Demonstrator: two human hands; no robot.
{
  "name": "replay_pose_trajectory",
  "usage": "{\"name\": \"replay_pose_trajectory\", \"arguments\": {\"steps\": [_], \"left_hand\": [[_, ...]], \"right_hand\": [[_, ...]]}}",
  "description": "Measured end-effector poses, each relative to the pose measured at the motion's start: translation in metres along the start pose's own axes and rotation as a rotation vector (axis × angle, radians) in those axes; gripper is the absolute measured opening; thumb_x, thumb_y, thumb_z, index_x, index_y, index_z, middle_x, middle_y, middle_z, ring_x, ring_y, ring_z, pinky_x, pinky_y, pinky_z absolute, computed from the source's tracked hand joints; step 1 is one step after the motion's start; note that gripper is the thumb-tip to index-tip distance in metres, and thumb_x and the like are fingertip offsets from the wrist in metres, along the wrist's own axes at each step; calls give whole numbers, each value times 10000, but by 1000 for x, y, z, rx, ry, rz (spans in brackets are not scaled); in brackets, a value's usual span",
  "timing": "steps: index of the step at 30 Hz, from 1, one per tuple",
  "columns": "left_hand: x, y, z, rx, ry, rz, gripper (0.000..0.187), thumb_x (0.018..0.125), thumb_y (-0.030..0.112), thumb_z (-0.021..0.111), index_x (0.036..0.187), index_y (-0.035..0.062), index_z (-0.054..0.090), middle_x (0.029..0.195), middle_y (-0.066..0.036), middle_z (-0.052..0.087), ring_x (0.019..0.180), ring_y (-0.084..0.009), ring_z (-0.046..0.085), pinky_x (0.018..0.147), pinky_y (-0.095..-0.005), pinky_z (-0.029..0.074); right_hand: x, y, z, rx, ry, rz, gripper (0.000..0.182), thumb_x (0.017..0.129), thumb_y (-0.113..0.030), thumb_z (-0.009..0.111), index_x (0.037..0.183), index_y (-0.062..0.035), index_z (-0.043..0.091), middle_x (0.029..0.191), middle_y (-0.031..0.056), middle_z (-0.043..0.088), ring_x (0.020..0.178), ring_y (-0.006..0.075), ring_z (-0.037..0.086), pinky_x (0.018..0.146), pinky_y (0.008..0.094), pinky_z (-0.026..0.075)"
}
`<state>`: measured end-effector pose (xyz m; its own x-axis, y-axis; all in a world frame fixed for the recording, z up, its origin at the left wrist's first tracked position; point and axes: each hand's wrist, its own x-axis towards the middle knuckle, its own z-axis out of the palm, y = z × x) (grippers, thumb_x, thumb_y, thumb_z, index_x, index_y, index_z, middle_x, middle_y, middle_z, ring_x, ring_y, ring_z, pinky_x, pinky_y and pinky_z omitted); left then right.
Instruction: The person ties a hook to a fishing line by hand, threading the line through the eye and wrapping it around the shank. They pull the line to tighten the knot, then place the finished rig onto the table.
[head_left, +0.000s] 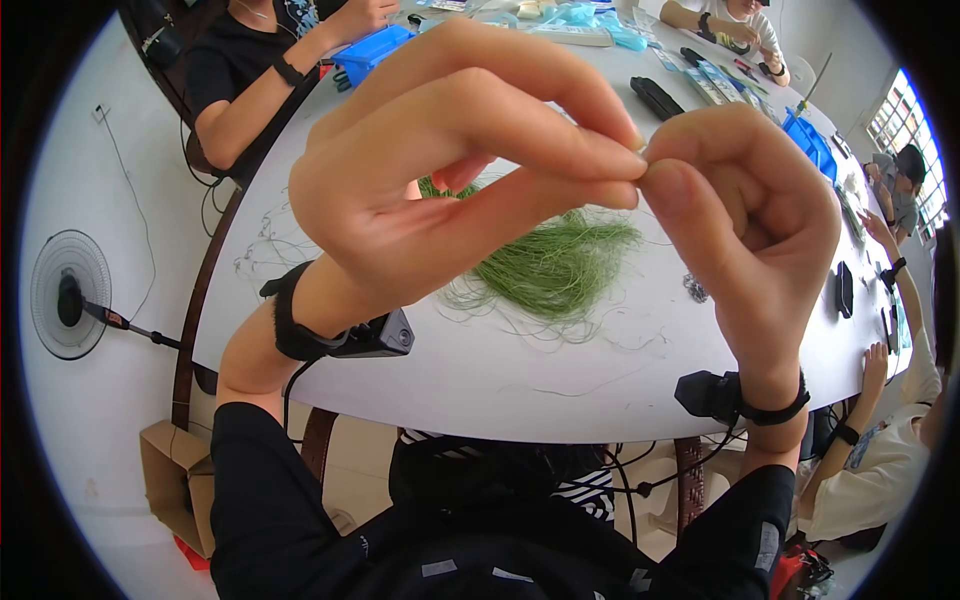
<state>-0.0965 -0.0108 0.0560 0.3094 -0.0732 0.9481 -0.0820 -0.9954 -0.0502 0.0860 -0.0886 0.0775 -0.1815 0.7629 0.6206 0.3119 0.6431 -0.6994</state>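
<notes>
My left hand (450, 170) and my right hand (745, 220) are raised close to the camera, fingertips pinched together where they meet. Between the fingertips is something very fine, too thin to make out, probably a strand of the green thread. A loose tangle of green thread (555, 265) lies on the white table (520, 380) just beneath and behind my hands. Both wrists carry black straps with small black devices.
Other people sit around the table: one in black at the top left (250, 70), one at the top right (730, 20), others at the right edge (890, 400). Blue trays (370, 50) and black objects (655, 97) lie farther back. A fan (68, 295) stands on the floor at left.
</notes>
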Motion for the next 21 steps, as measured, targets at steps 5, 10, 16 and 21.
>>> {"name": "replay_pose_trajectory", "arguments": {"steps": [5,10,16,21], "left_hand": [[17,9,-13,114,-212,-7,209,670,-38,733,849,-1,630,885,-118,598,821,-191,621,622,-226,513],[18,15,-14,105,-224,-64,195,682,-58,717,842,-7,618,887,-118,594,799,-167,608,591,-207,490],[13,6,-11,-32,-136,-67,166,722,-98,662,860,-47,586,938,-153,568,746,-143,578,607,-218,468],[9,4,-11,-49,-78,-47,161,738,-105,640,878,-58,577,965,-164,556,763,-145,565,638,-226,466]], "right_hand": [[1,0,-2,71,-24,56,154,814,-105,607,869,36,577,541,-88,424,501,-14,309,497,153,236],[3,2,-3,175,-56,101,175,818,-140,610,851,28,572,561,-82,434,521,-7,320,514,156,239],[3,8,-4,19,25,-118,136,844,-107,594,859,26,571,737,11,574,603,18,437,544,152,312],[-12,3,3,-256,276,-256,83,839,0,574,912,35,562,851,77,620,654,35,492,582,145,358]]}}
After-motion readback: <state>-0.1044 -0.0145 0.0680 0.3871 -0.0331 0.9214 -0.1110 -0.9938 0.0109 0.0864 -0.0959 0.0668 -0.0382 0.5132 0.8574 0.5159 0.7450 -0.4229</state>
